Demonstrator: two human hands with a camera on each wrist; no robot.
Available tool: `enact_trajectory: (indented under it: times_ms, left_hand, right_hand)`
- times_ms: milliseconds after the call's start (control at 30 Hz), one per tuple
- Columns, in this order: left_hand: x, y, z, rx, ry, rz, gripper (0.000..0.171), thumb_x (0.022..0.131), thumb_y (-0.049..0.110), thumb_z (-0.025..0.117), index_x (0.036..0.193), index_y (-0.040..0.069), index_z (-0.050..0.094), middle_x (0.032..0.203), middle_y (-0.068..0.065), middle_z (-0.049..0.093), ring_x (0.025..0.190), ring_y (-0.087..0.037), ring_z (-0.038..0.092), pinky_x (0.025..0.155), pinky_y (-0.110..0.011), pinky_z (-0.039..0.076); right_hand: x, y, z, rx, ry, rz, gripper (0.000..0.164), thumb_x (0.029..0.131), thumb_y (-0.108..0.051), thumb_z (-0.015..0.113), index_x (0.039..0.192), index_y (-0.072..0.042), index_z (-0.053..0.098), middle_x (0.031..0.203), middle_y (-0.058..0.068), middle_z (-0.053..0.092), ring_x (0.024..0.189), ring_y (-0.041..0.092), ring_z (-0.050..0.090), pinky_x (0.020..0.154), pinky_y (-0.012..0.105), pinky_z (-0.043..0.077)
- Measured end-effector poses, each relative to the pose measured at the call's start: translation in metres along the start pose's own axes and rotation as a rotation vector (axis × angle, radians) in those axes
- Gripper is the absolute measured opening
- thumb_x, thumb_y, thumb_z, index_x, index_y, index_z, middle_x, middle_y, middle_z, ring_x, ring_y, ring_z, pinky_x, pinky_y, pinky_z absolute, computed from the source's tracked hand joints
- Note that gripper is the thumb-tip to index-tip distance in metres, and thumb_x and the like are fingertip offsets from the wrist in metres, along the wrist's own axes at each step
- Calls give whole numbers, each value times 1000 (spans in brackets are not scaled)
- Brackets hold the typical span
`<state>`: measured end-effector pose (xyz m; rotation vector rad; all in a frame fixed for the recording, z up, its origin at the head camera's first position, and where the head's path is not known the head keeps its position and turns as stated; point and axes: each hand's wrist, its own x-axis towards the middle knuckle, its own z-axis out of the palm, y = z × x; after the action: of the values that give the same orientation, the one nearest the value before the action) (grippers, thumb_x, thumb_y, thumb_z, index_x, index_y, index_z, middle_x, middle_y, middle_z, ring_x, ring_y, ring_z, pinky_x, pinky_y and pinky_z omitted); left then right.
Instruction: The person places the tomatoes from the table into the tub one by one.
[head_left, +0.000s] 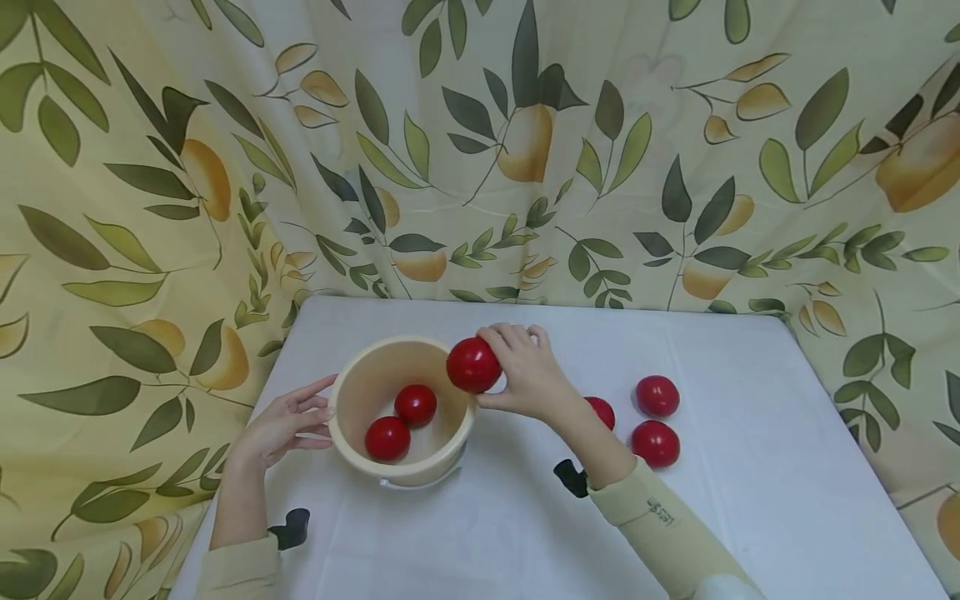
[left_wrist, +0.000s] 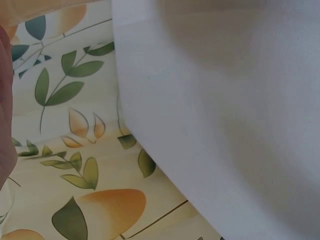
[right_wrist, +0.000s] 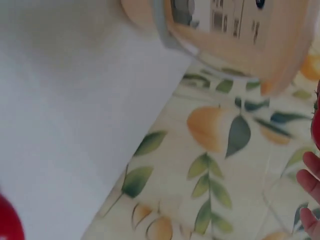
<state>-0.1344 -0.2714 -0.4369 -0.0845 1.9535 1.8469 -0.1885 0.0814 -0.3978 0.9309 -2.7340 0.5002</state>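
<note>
A cream bucket stands on the table with two red tomatoes inside, one tomato behind the other tomato. My left hand is at the bucket's left side, its extended fingertips right at the rim. With my right hand I grip another tomato, over the bucket's right rim. That held tomato shows a bit of green stem at the edge of the right wrist view. The left wrist view catches only a sliver of my left hand.
To the right lie a tomato, a nearer tomato, and a third tomato partly hidden by my right forearm. The bucket's handle hangs down in front. A leaf-patterned curtain borders the white-covered table.
</note>
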Motion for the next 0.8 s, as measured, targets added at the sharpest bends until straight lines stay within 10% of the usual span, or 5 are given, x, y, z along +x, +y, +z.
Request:
enact_trajectory:
  times_ms: [800]
  left_hand:
    - [-1,1,0,19,12,4,65,88,11,59,144,4,25,90,0,60,76,-18,66,70,-36,56]
  right_hand:
    - [46,-62,69,-329,-493,-426,77,66,-55,73,130,-25,44,125,-2,48,117,16,39,100,40,31]
